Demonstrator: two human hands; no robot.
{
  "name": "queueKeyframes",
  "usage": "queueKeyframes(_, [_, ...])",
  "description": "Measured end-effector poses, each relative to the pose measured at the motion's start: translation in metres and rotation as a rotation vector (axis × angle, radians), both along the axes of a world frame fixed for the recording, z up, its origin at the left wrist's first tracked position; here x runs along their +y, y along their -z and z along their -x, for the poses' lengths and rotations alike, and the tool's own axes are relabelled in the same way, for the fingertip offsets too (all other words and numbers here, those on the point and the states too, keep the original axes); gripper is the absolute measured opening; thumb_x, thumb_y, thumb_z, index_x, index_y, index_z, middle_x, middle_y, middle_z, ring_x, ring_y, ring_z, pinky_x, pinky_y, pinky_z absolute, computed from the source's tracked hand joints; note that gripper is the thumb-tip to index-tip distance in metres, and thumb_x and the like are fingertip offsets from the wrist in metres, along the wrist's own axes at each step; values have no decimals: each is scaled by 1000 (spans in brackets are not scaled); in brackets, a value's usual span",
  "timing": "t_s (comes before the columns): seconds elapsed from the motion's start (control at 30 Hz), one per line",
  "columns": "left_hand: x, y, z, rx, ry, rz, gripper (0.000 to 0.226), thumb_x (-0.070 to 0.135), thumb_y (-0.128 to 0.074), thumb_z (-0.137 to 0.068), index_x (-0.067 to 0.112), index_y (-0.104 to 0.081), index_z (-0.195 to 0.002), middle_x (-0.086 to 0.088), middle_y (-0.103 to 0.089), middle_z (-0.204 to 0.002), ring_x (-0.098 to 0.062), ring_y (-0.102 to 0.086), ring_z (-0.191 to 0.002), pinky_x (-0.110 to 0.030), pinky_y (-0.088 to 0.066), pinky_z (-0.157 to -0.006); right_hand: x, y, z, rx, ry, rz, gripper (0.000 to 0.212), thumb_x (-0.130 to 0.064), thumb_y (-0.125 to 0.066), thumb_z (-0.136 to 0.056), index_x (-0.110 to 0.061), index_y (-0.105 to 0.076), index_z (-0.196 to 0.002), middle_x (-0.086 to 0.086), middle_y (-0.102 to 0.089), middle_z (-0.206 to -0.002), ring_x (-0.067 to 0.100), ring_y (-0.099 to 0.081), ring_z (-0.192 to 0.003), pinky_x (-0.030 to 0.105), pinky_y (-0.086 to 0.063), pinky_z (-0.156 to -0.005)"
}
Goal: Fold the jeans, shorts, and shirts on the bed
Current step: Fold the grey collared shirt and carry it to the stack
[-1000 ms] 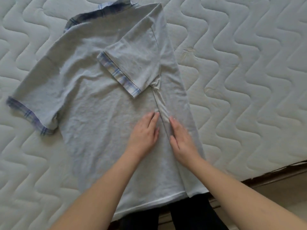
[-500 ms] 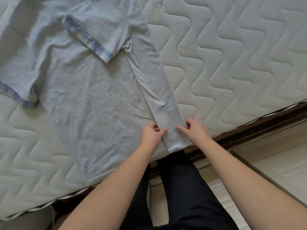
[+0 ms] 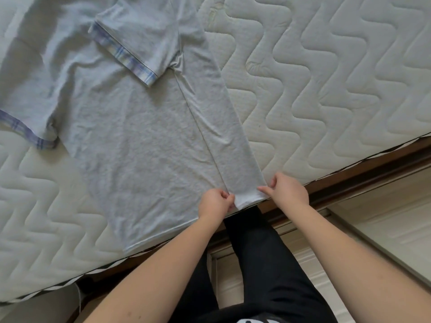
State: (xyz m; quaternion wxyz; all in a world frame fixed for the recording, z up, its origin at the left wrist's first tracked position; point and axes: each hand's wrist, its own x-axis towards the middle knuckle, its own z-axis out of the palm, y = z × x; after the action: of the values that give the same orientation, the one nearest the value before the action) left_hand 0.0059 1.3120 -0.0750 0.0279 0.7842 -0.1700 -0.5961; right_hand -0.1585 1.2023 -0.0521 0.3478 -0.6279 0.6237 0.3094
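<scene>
Head view: I see a grey shirt spread flat on the bed, filling the upper left and centre of the frame. Its hem sits at the bed's near edge, lower centre. The shirt's right side is folded inward as a long narrow strip running from top centre down to the hem. One sleeve with a blue plaid cuff is folded over onto the body, upper left of centre. Other sleeve lies flat at the left edge of the frame, plaid cuff showing.

Left hand at lower centre: grip closed, fingers curled, pinching the shirt hem at the inner edge of the folded strip. Right hand just right of it: grip also closed, thumb and fingers pinching the hem at the outer corner of the strip. The two hands are near each other with the strip's end between them.

Bed surface is a white quilted mattress with a wavy stitch pattern. Dark trousers visible bottom centre, below the bed edge. A brown bed frame runs diagonally at the right.
</scene>
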Motion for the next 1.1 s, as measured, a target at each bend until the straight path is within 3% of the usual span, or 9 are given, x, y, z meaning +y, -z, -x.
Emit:
queueKeyframes(0.07, [0, 2, -8, 30, 150, -62, 34, 35, -63, -87, 19, -62, -57, -1, -73, -67, -18, -72, -70, -35, -58, -76, -3, -1, -6, -38, -2, 112, 46, -67, -61, -81, -25, -43, -80, -6, -53, -72, 12, -50, -62, 28, -29, -47])
queueKeyframes(0.17, [4, 3, -26, 149, 271, -128, 34, 36, -58, -92, 21, -63, -63, 1, -75, -72, -12, -72, -71, -30, -58, -77, -12, 1, -29, -184, 60, 192, 35, -58, -58, -89, -25, -47, -85, -7, -53, -71, 14, -52, -63, 29, -30, -49])
queueKeyframes(0.33, [5, -5, -71, 111, 20, 73, 19, 25, -53, -98, 17, -60, -82, 0, -70, -72, -13, -65, -60, -27, -53, -62, -33, 7, -100, -439, 71, 271, 19, -35, -55, -97, -20, -57, -87, -11, -53, -72, 14, -50, -72, 30, -30, -61])
queueKeyframes(0.5, [-5, -11, -152, -55, -224, 376, 10, 16, -55, -98, 14, -64, -94, -5, -68, -81, -15, -62, -66, -11, -46, -56, -47, 7, -182, -648, 124, 171, 13, -21, -57, -97, -13, -66, -104, 3, -67, -88, 19, -59, -78, 29, -44, -75])
queueKeyframes(0.57, [-10, -13, -194, -137, -314, 477, 10, 12, -54, -98, 14, -64, -96, -5, -66, -81, -16, -62, -68, -8, -46, -58, -53, 5, -211, -707, 233, 108, 14, -17, -54, -98, -14, -64, -108, 10, -70, -98, 22, -65, -82, 28, -49, -80])
queueKeyframes(0.67, [-13, -14, -257, -304, -398, 573, 10, 12, -54, -97, 19, -61, -100, -1, -67, -83, -16, -64, -73, -10, -49, -64, -62, 5, -249, -809, 364, 33, 15, -12, -52, -98, -19, -59, -109, 10, -69, -104, 8, -63, -75, 14, -50, -69])
queueKeyframes(0.8, [-8, -8, -332, -526, -438, 633, 11, 19, -57, -95, 25, -60, -103, -2, -68, -91, -15, -63, -82, -27, -49, -77, -69, 8, -300, -879, 373, -10, 22, -12, -51, -98, -23, -59, -116, 1, -69, -109, 6, -64, -88, 25, -49, -85])
queueKeyframes(0.9, [-6, -8, -377, -646, -410, 688, 18, 16, -57, -93, 17, -61, -111, -2, -63, -95, -14, -58, -82, -30, -48, -81, -67, 7, -341, -910, 349, -59, 31, -13, -53, -99, -21, -57, -128, -4, -67, -117, 5, -62, -103, 20, -46, -90])
queueKeyframes(1.1, [-14, -7, -457, -880, -176, 657, 40, 14, -61, -90, 6, -54, -129, -17, -54, -126, -31, -48, -120, -34, -32, -105, -63, 1, -415, -951, 264, -133, 45, -19, -51, -100, -25, -45, -144, -12, -56, -131, -1, -52, -117, 18, -38, -100])
